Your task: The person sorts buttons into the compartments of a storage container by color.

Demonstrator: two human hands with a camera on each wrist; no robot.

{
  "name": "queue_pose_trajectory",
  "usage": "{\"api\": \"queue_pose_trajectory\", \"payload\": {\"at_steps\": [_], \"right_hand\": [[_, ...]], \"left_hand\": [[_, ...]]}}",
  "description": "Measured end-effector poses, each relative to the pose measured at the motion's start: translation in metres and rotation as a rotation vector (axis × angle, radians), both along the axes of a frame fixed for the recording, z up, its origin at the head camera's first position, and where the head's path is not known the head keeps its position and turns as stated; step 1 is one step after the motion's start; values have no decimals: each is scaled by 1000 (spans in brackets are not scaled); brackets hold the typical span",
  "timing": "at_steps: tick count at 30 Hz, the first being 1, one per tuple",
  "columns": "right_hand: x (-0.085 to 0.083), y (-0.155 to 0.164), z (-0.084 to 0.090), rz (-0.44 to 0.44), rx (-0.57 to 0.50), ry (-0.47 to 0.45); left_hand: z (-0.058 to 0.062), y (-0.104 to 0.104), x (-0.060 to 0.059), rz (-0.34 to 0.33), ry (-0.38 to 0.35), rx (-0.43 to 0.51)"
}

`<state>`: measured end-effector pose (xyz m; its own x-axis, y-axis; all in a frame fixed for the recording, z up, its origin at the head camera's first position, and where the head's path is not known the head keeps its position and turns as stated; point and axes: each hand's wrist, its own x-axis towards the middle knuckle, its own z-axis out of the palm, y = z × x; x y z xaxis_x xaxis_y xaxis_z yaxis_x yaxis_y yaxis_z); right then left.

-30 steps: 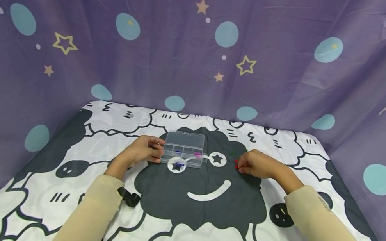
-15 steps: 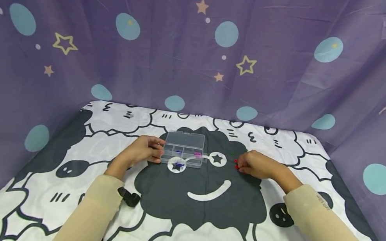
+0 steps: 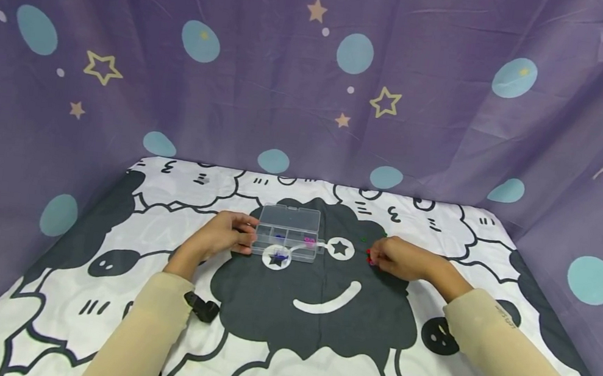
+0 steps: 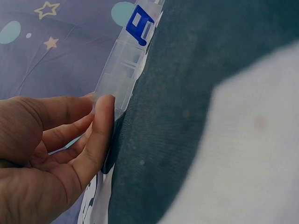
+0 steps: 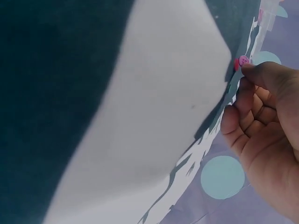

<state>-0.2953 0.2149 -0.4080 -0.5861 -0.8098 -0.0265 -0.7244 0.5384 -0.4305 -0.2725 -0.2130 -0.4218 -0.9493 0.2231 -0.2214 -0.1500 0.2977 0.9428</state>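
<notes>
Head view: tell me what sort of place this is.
Probably a draped tabletop recording booth, not a lived-in room: a purple star-printed curtain closes it in, and a cartoon sheep cloth covers the surface under a clear compartment box.

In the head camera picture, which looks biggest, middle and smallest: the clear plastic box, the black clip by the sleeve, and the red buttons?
1. Clear plastic box, held steady by the left hand.
2. Black clip; it lies nearer the camera, yet looks smaller than the box.
3. Red buttons, tiny specks at the right hand.

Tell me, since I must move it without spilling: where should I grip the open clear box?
Probably hold the clear box by its two short ends, coming from left and right as the left hand does. It lies flat with the lid open, so keep it level.
</notes>
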Motion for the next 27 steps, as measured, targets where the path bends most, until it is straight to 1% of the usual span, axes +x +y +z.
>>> {"api": "queue_pose_trajectory", "payload": {"at_steps": [3, 11, 18, 27], "right_hand": [[0, -1, 3, -3, -20, 5], [-1, -8, 13, 12, -50, 56], [-2, -21, 25, 7, -60, 75], [-5, -42, 35, 57, -86, 141]], "left_hand": [[-1, 0, -1, 1, 1, -1], [-2, -1, -2, -4, 6, -2], [-3, -1, -2, -3, 7, -3], [-2, 0, -1, -3, 1, 0]]}}
